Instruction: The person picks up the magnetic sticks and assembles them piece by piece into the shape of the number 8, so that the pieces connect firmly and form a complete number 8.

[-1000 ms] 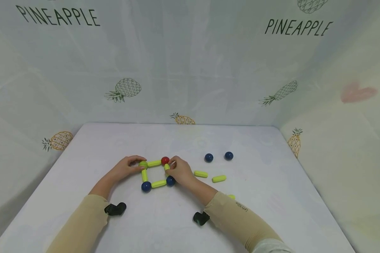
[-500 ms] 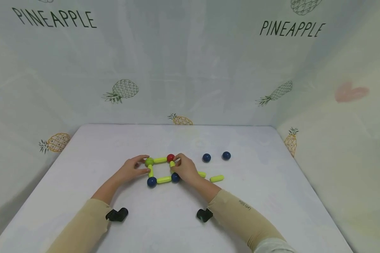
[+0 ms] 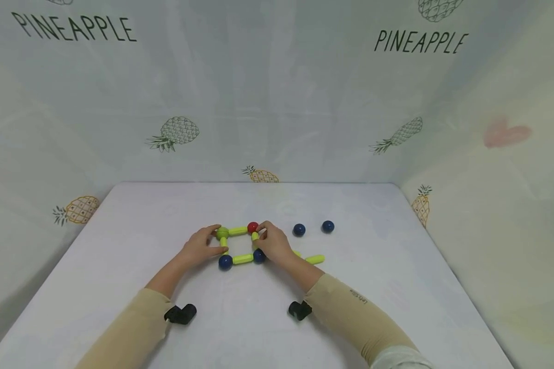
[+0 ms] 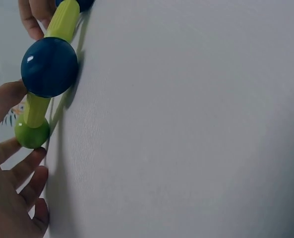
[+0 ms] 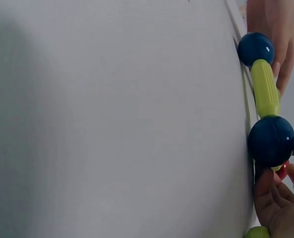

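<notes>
1. Two hands at square of yellow-green plastic rods and balls (image 3: 238, 245), mid white bench (image 3: 120, 246).
2. Left hand (image 3: 202, 247) pinching green ball (image 3: 222, 233).
3. Right hand (image 3: 274, 246) pinching right-side rod (image 3: 255, 236).

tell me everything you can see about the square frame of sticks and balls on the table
The square frame lies flat on the white table. Four glossy yellow-green sticks, plastic by the look, form its sides. Its corners are balls: a green ball far left, a red ball far right, two dark blue ones nearest the person. The left hand holds the green corner; the right hand pinches the right side stick.
</notes>
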`<move>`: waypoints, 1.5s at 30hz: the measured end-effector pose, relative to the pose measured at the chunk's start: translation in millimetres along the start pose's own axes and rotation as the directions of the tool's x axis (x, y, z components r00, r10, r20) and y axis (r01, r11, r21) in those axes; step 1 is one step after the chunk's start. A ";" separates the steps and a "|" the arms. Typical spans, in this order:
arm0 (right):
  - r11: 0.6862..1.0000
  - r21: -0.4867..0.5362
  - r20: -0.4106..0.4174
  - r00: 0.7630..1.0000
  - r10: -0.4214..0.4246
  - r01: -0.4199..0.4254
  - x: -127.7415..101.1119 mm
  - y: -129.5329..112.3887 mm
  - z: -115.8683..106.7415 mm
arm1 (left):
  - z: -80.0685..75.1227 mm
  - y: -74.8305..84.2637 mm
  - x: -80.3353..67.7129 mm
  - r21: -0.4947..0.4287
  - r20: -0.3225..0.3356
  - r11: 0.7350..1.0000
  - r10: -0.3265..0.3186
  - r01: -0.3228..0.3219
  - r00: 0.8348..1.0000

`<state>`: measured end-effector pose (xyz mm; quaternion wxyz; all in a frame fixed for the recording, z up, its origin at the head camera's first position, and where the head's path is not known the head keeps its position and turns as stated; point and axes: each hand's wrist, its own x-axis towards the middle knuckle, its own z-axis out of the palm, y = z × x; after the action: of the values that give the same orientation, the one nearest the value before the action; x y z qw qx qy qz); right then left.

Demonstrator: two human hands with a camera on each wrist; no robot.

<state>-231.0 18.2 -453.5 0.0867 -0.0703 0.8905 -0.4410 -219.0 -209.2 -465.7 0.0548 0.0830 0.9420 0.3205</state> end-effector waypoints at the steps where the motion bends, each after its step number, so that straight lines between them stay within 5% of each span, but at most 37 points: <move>1: 1.000 -0.001 0.000 1.000 0.002 -0.002 0.6 0.4 -0.9 | 0.7 0.3 0.9 0.003 0.001 1.000 0.001 -0.001 1.000; 15: 0.996 -0.083 0.046 0.999 0.010 -0.006 10.2 12.3 -21.7 | 10.2 1.8 14.3 -0.061 -0.012 0.998 0.000 -0.001 1.000; 29: 0.981 -0.194 0.140 0.990 0.013 0.014 -9.7 28.1 -67.2 | 12.2 1.8 20.7 -0.028 -0.026 1.000 -0.007 0.007 1.000; 45: 0.958 -0.288 0.241 0.969 0.060 0.012 -14.0 41.3 -76.4 | 13.3 10.2 28.0 -0.021 -0.027 1.000 -0.010 0.009 1.000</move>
<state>-235.9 104.9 -439.6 0.1911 -0.1257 0.9280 -0.2939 -243.1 -187.9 -471.3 0.0443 0.0736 0.9397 0.3309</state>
